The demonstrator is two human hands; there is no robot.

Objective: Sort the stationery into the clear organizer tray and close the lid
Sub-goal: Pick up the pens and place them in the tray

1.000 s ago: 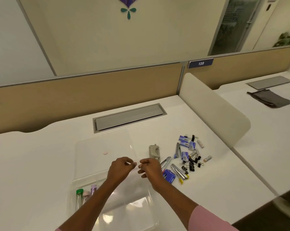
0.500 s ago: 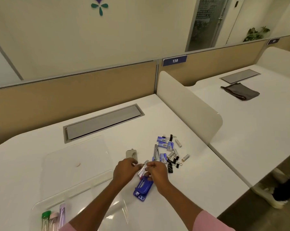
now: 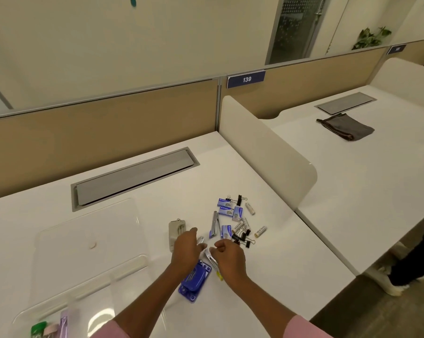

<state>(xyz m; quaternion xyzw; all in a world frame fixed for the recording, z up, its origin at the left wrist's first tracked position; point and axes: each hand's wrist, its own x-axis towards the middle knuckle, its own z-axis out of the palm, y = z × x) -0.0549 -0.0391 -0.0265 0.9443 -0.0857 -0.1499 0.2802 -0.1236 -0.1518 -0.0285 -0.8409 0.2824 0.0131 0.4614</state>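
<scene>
The clear organizer tray (image 3: 123, 286) lies at the lower left with its lid (image 3: 89, 230) folded open flat behind it. Green, pink and purple tubes (image 3: 51, 329) rest in its near left corner. My left hand (image 3: 185, 251) and my right hand (image 3: 230, 256) meet to the right of the tray, fingers curled. Each pinches a small silver metal tool: one (image 3: 200, 240) at the left fingertips, another (image 3: 210, 257) under the right. A blue stapler (image 3: 194, 280) lies just below them. A grey device (image 3: 175, 231) sits beside my left hand.
Beyond the hands lies a loose pile of blue staple boxes (image 3: 227, 211), black binder clips (image 3: 242, 237), a silver stapler (image 3: 215, 224) and small white tubes (image 3: 260, 231). A white divider (image 3: 267, 152) bounds the desk on the right. A person's leg (image 3: 411, 264) stands at the far right.
The view swung right, so the tray slid to the lower left. Both hands moved from the tray's rim to the silver tools beside the blue stapler.
</scene>
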